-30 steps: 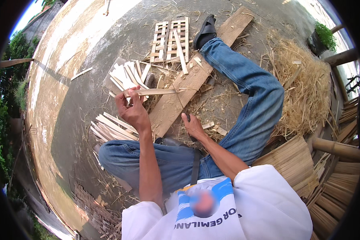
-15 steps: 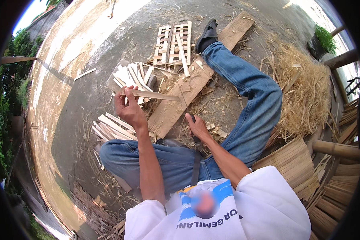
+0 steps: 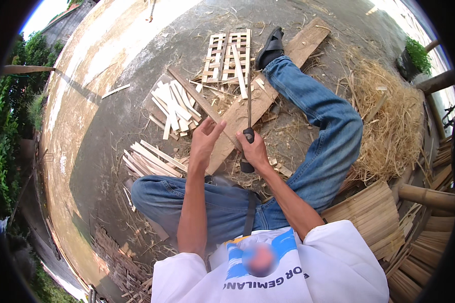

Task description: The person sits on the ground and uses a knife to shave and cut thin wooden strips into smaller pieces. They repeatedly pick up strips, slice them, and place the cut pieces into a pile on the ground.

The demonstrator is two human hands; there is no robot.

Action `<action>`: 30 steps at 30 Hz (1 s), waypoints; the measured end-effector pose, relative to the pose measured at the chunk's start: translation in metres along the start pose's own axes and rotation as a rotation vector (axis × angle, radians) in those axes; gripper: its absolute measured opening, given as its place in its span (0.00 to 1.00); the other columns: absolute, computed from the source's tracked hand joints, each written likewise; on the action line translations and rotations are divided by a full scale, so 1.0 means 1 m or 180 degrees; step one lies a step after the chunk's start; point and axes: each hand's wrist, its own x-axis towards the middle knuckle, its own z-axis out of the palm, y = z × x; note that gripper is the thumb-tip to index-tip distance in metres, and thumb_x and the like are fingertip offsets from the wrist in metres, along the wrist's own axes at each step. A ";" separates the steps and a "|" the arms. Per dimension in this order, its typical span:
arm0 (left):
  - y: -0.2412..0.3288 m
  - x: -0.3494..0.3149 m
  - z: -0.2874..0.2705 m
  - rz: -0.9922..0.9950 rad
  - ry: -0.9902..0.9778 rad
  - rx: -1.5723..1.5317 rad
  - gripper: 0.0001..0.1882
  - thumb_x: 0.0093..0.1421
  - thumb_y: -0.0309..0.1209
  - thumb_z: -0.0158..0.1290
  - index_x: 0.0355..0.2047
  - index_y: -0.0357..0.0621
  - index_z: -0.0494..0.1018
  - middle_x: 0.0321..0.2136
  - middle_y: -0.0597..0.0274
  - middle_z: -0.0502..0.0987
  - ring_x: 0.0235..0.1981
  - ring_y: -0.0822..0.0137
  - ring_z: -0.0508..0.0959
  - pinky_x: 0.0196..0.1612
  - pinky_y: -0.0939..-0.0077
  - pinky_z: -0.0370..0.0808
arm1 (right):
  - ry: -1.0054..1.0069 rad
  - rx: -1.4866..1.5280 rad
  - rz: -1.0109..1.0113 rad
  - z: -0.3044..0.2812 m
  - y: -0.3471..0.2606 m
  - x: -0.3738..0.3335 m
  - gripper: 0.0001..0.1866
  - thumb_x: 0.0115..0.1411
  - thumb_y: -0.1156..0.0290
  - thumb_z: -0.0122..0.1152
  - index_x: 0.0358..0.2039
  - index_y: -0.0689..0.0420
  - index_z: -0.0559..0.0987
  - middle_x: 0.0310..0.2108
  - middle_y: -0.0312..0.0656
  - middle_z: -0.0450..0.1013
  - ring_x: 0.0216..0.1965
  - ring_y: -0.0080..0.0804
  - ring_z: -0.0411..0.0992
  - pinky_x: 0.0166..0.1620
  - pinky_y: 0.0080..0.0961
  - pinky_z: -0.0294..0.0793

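My left hand (image 3: pixel 206 140) is closed on a long bamboo strip (image 3: pixel 196 97), which slants from the far left down toward my right hand. In my right hand (image 3: pixel 255 151) is the black handle of a knife (image 3: pixel 249 108), its narrow blade pointing away from me. The strip's near end reaches the fingers of my right hand; whether they grip it too is hard to see. Under both lies a wooden plank (image 3: pixel 234 122), running diagonally between my legs. A pile of pale split strips (image 3: pixel 174 106) lies just left of the plank.
A second bundle of strips (image 3: pixel 151 159) lies by my left knee. Beyond the plank is a woven lattice panel (image 3: pixel 218 58). Curly shavings (image 3: pixel 389 126) heap up on the right, near flat bamboo slats (image 3: pixel 364 217) and a bamboo pole (image 3: pixel 427 197). My sandalled foot (image 3: pixel 270 48) rests beside the plank.
The strip has swung from lying crosswise to slanting away from me, and my left hand has come down and right. The knife blade has turned from leaning left to pointing straight ahead.
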 end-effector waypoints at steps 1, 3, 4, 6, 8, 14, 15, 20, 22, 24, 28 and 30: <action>0.005 -0.006 0.017 -0.0123 -0.0599 -0.0181 0.32 0.66 0.42 0.62 0.61 0.27 0.69 0.51 0.50 0.80 0.53 0.69 0.78 0.56 0.71 0.77 | 0.0022 0.0200 0.0066 -0.001 -0.009 0.001 0.24 0.63 0.50 0.66 0.36 0.64 0.77 0.26 0.47 0.75 0.31 0.39 0.76 0.38 0.39 0.75; -0.012 -0.005 0.033 -0.0022 -0.0457 -0.0563 0.26 0.69 0.40 0.58 0.58 0.30 0.72 0.40 0.60 0.82 0.42 0.70 0.82 0.48 0.74 0.80 | 0.0044 -0.0054 -0.0153 -0.003 -0.027 -0.003 0.24 0.63 0.51 0.65 0.37 0.64 0.77 0.26 0.48 0.76 0.31 0.43 0.77 0.38 0.40 0.75; -0.007 -0.004 0.033 0.0077 -0.0250 -0.0650 0.24 0.70 0.39 0.57 0.58 0.31 0.72 0.36 0.63 0.80 0.37 0.72 0.80 0.42 0.76 0.78 | 0.0097 -0.0509 -0.0423 -0.010 -0.032 -0.006 0.23 0.64 0.52 0.65 0.38 0.64 0.77 0.27 0.48 0.76 0.32 0.45 0.78 0.38 0.40 0.75; 0.007 -0.004 0.032 0.0274 0.0141 -0.0830 0.21 0.72 0.36 0.54 0.59 0.33 0.74 0.27 0.69 0.76 0.26 0.77 0.75 0.29 0.80 0.73 | 0.0174 -0.1001 -0.1028 -0.026 -0.032 -0.006 0.20 0.63 0.56 0.64 0.41 0.63 0.76 0.29 0.51 0.77 0.33 0.51 0.79 0.39 0.42 0.75; 0.022 -0.010 0.028 -0.0012 -0.0053 -0.1016 0.21 0.72 0.37 0.55 0.59 0.36 0.73 0.26 0.71 0.71 0.21 0.79 0.70 0.24 0.82 0.69 | -0.0004 -0.1429 -0.1000 -0.044 -0.039 -0.001 0.19 0.61 0.58 0.64 0.43 0.60 0.76 0.29 0.51 0.78 0.34 0.51 0.79 0.39 0.43 0.75; 0.035 -0.030 0.039 -0.0344 -0.0383 -0.0473 0.24 0.71 0.28 0.54 0.65 0.37 0.67 0.28 0.71 0.69 0.26 0.80 0.64 0.25 0.84 0.63 | -0.0172 -0.2225 -0.1647 -0.052 -0.045 0.003 0.15 0.54 0.57 0.69 0.30 0.57 0.80 0.18 0.48 0.74 0.23 0.49 0.77 0.28 0.42 0.73; 0.034 -0.033 0.039 -0.0318 -0.0382 -0.0155 0.23 0.71 0.27 0.52 0.65 0.37 0.67 0.29 0.70 0.69 0.26 0.80 0.64 0.25 0.83 0.63 | -0.0198 -0.2354 -0.1657 -0.052 -0.046 0.003 0.15 0.53 0.58 0.70 0.29 0.57 0.80 0.19 0.48 0.74 0.23 0.49 0.77 0.29 0.43 0.73; 0.035 -0.050 0.046 -0.0347 -0.0236 -0.0384 0.13 0.70 0.25 0.48 0.52 0.33 0.73 0.26 0.69 0.69 0.23 0.81 0.64 0.24 0.83 0.63 | -0.0136 -0.2754 -0.1870 -0.052 -0.049 0.013 0.13 0.47 0.61 0.70 0.25 0.57 0.78 0.22 0.49 0.77 0.25 0.51 0.78 0.29 0.43 0.74; 0.037 -0.052 0.045 -0.0476 -0.0274 -0.0595 0.16 0.71 0.23 0.48 0.57 0.32 0.72 0.27 0.69 0.69 0.22 0.83 0.62 0.23 0.86 0.60 | -0.0094 -0.2732 -0.1922 -0.051 -0.049 0.022 0.13 0.47 0.61 0.70 0.25 0.56 0.79 0.22 0.48 0.77 0.25 0.50 0.78 0.29 0.42 0.75; 0.037 -0.053 0.043 -0.0532 -0.0263 -0.0493 0.15 0.71 0.23 0.47 0.55 0.31 0.72 0.27 0.69 0.68 0.22 0.84 0.61 0.23 0.86 0.59 | -0.0065 -0.2811 -0.2054 -0.047 -0.046 0.032 0.13 0.47 0.60 0.70 0.26 0.55 0.79 0.22 0.47 0.78 0.25 0.49 0.78 0.29 0.42 0.75; 0.032 -0.065 0.033 -0.0630 -0.0270 -0.0674 0.15 0.73 0.27 0.48 0.56 0.30 0.70 0.26 0.70 0.68 0.21 0.85 0.60 0.23 0.87 0.58 | -0.0056 -0.2872 -0.1798 -0.049 -0.052 0.060 0.12 0.51 0.59 0.67 0.26 0.54 0.80 0.21 0.47 0.78 0.26 0.50 0.79 0.31 0.44 0.76; 0.039 -0.093 0.043 -0.0675 -0.0303 -0.0950 0.17 0.74 0.29 0.49 0.57 0.30 0.69 0.25 0.70 0.67 0.21 0.85 0.60 0.22 0.88 0.57 | -0.0278 -0.3112 -0.1423 -0.066 -0.065 0.082 0.13 0.53 0.55 0.67 0.29 0.52 0.83 0.23 0.48 0.79 0.29 0.50 0.80 0.35 0.44 0.78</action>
